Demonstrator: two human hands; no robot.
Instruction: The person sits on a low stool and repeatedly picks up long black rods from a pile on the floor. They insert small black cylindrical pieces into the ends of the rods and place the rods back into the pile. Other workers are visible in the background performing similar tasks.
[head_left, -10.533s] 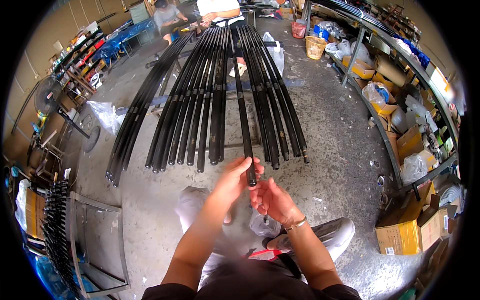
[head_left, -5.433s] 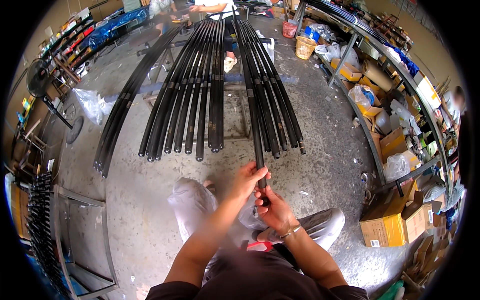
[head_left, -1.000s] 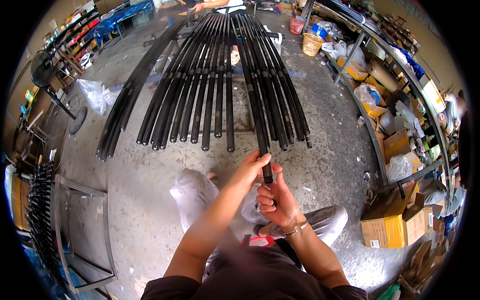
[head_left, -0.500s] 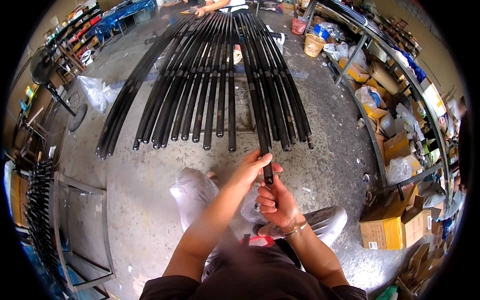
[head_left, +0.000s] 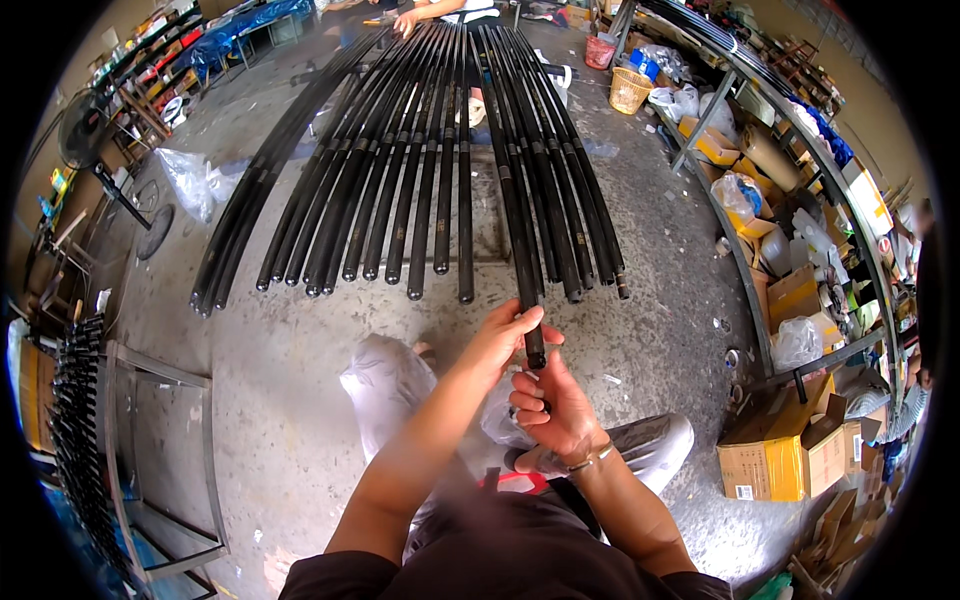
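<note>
Seemingly, from here, I'm working at the end: my left hand [head_left: 503, 338] grip pinches the black pole [head_left: 516, 240] near its tip; my right hand [head_left: 562, 414], below, curls round a small dark piece [head_left: 546, 406]. Next calls, I'd judge, for steady alignment.

A low stand [head_left: 600, 148] carried black rods [head_left: 444, 200] (quite a fan of them); the steel shelf [head_left: 704, 120] at right held cartons [head_left: 790, 290] and plastic bags [head_left: 797, 343].
</note>
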